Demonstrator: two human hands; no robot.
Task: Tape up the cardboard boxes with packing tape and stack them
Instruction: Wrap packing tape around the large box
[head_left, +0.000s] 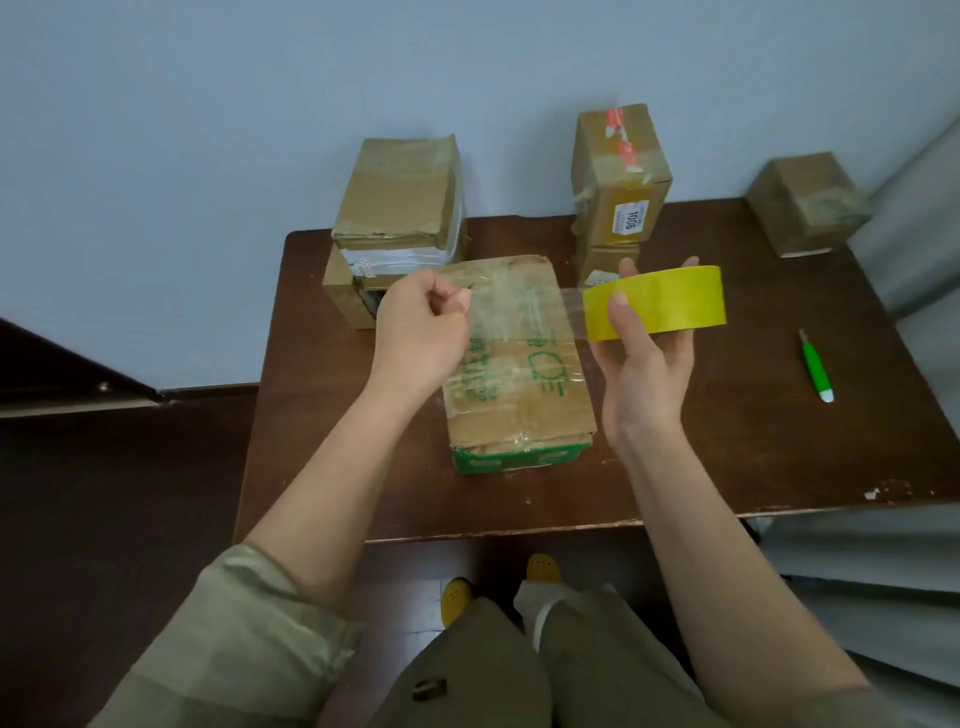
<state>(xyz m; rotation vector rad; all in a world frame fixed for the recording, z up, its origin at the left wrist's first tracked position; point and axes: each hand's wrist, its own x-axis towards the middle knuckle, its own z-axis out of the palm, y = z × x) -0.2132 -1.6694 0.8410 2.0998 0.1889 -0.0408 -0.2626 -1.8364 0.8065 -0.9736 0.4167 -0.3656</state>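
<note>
A flat cardboard box with green print lies in the middle of the brown table. Above it my right hand holds a yellow roll of packing tape upright. My left hand pinches the free end of the clear tape strip, which stretches between both hands over the box. A stack of two taped boxes stands at the back left. Another stack of two boxes stands at the back middle. A single small box sits at the back right corner.
A green and white utility knife lies on the table to the right of my right hand. A pale wall runs behind the table. My legs and yellow shoes are at the table's front edge, on a dark floor.
</note>
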